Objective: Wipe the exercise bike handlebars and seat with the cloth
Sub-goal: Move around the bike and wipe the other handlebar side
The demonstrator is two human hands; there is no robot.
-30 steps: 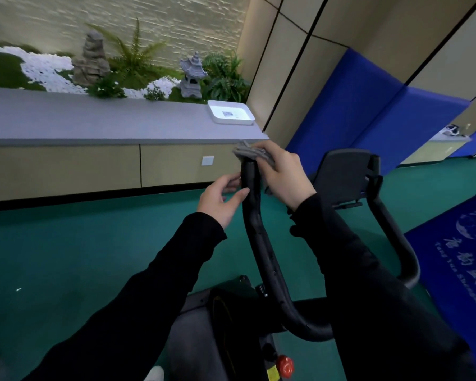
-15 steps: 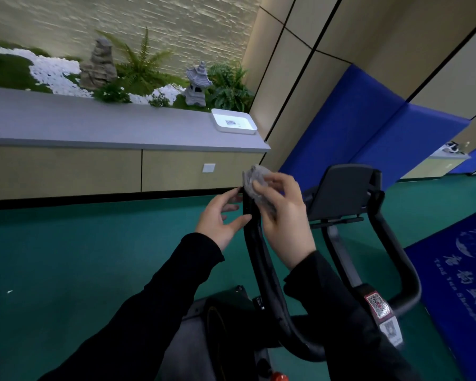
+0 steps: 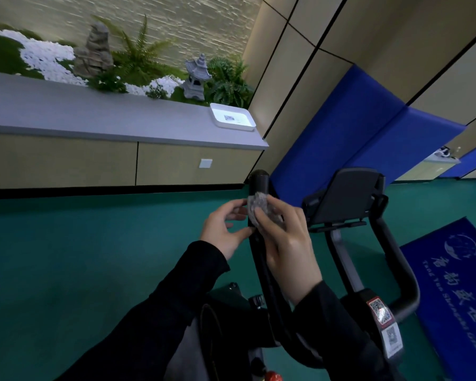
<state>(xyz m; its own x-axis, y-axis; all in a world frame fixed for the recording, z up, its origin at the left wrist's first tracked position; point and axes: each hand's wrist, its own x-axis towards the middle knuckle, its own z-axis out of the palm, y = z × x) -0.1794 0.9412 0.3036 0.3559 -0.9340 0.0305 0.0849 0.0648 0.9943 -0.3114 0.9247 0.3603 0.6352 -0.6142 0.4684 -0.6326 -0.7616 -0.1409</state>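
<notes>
Pinching a crumpled grey cloth between thumb and fingers, the right hand pressed the wad against the upright handlebar just below its rounded tip, which stood bare above the cloth. The cloth lay on the side of the bar facing the camera, and the right palm covered the stretch beneath it. The left hand sat just beside the bar on the other side. Its fingers were loosely curved and held nothing, and its thumb tip was at or very near the bar; contact could not be confirmed. The step in hand was judged to be wiping the upper part of this bar, with the task at an early stage. The second handlebar, well apart to the right beyond the screen stand, showed no cloth on it, and the seat could not be made out. The next move would call for firm pressure while drawing the cloth down the bar, the left hand steadying it. The blue mat lay on the green floor beyond.
</notes>
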